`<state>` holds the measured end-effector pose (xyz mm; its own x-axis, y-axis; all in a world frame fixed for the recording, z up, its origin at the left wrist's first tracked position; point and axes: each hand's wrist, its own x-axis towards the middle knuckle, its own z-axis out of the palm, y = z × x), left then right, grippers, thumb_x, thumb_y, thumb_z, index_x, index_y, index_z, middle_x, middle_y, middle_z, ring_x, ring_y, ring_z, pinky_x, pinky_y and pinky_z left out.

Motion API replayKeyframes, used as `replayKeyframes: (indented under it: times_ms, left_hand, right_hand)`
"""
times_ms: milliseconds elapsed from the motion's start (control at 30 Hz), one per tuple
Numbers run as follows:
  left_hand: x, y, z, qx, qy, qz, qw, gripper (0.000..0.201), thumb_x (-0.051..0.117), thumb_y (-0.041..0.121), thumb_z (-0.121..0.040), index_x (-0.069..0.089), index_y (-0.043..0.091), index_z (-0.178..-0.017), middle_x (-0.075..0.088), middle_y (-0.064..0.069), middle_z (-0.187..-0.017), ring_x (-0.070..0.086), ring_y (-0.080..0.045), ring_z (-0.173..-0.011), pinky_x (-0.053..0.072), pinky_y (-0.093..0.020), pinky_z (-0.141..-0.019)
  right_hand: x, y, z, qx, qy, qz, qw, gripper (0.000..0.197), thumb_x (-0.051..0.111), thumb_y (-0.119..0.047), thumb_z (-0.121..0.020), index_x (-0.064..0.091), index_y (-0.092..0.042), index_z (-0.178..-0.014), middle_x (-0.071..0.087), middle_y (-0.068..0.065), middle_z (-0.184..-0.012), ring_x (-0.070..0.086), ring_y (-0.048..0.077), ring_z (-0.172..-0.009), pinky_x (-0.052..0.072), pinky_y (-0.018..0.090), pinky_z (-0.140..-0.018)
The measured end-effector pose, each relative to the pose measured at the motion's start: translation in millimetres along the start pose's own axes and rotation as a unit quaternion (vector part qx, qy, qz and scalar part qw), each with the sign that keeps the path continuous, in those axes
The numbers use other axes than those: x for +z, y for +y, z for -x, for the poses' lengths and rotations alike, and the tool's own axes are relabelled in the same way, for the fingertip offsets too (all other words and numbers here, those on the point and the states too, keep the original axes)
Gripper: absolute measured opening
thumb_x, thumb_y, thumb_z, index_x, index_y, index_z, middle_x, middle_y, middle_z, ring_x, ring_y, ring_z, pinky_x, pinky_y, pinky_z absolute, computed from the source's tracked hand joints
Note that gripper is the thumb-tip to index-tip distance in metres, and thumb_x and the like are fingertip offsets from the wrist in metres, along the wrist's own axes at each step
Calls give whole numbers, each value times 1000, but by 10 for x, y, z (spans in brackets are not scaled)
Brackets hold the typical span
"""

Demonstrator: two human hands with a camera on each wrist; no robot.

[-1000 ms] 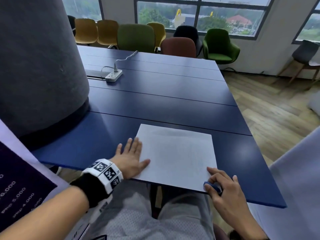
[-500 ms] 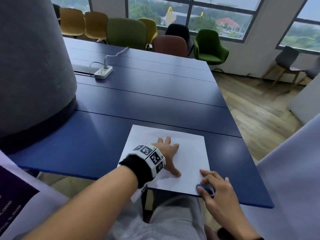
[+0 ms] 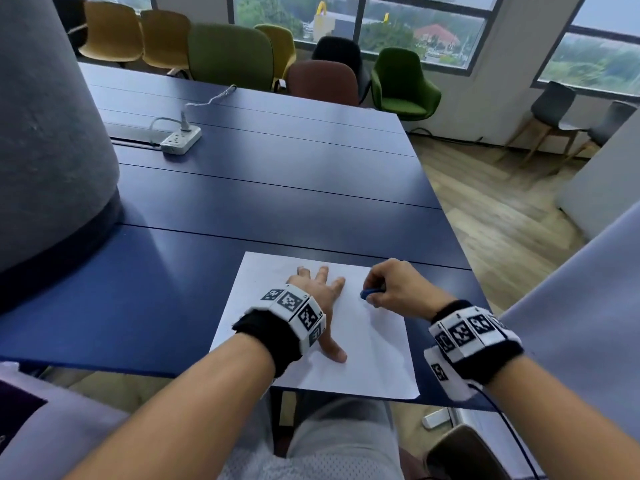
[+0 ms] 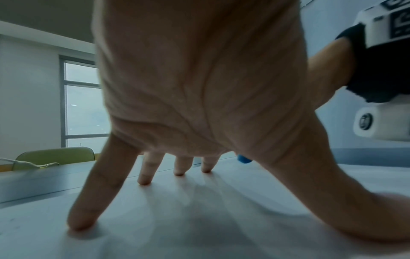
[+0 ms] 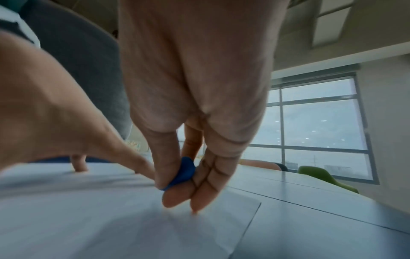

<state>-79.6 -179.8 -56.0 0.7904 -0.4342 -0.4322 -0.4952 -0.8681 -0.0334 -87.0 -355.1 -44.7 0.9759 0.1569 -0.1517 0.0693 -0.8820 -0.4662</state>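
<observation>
Paper [image 3: 381,358] on table [image 3: 277,202], near edge; left hand [image 3: 320,296] on paper; power strip [image 3: 180,139] behind, left.

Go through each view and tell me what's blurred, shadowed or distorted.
Head view: sharp, daylight sheen on the table. Left wrist view: left hand huge and soft, finger shadows on the paper. Right wrist view: right hand and blue object blurred.

text: none legible | wristbands [image 3: 292,308]: black-and-white square code markers, no readable characters
</observation>
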Motion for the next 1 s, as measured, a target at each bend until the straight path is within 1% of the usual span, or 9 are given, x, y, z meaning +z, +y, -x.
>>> replayKeyframes:
  times_ms: [67,233,400,500,567,700,767,867,1000]
  left_hand:
    - [10,-21,-14,1,3,-8,1000,138,74,79,-52,2,24,-156,0,-7,-164,11,-43,-146,30,-45,-111]
    - [28,-38,-1,6,14,-8,1000,138,72,81,-52,2,22,-156,1,-8,-164,10,-44,-146,27,-45,-113]
    - [38,-48,1,6,20,1,1000,137,75,79,-50,8,21,-154,5,-9,-164,11,-45,-146,27,-46,-114]
    - [48,-46,-4,6,22,3,1000,137,75,80,-50,8,21,-154,5,-9,-164,12,-46,-145,28,-46,-113]
    - [49,-47,-5,6,23,1,1000,138,74,80,-50,7,22,-155,4,-9,-164,11,-46,-145,27,-46,-114]
    - [22,-42,10,4,8,-3,1000,140,73,80,-52,0,22,-156,-2,-10,-164,7,-44,-147,20,-44,-117]
    - [15,-38,15,7,7,-7,1000,138,72,80,-53,0,24,-156,-2,-10,-164,7,-44,-147,21,-45,-116]
    - [20,-42,10,12,10,-16,1000,135,70,82,-55,-3,29,-156,-3,-10,-164,7,-45,-146,23,-45,-115]
    - [17,-44,3,13,5,-22,1000,137,69,83,-54,-5,30,-156,-4,-11,-164,7,-46,-146,22,-44,-116]
  right_hand:
    - [24,-36,-135,-18,-1,31,999,6,73,-13,-80,71,-8,-81,67,-2,-75,61,7,-67,56,28,-70]
    - [25,-21,-269,-54,0,71,996,12,70,-20,-82,70,-8,-83,67,3,-81,62,17,-73,53,31,-69]
    - [30,-24,-201,-85,-81,65,991,8,73,-21,-80,70,-13,-80,67,0,-77,61,14,-68,53,28,-67]
    - [23,7,-276,-75,-27,59,995,7,73,-19,-80,69,-13,-81,65,-2,-78,61,12,-70,56,32,-72]
    - [31,3,-270,-75,-24,54,995,7,73,-16,-78,70,-11,-81,66,0,-79,62,14,-71,57,33,-72]
    - [3,-75,-186,-86,-142,73,983,7,77,-18,-74,70,-19,-75,65,-9,-69,56,3,-59,50,20,-61]
    - [-7,-79,-241,-83,-114,76,987,7,77,-18,-74,70,-17,-76,66,-8,-70,55,3,-58,49,20,-61]
    - [7,-42,-292,-76,-44,44,995,7,75,-12,-74,70,-10,-78,68,3,-76,55,8,-60,51,26,-63]
    - [20,-78,-168,-91,-145,57,984,8,77,-16,-71,72,-17,-77,69,-2,-75,56,4,-60,51,25,-64]
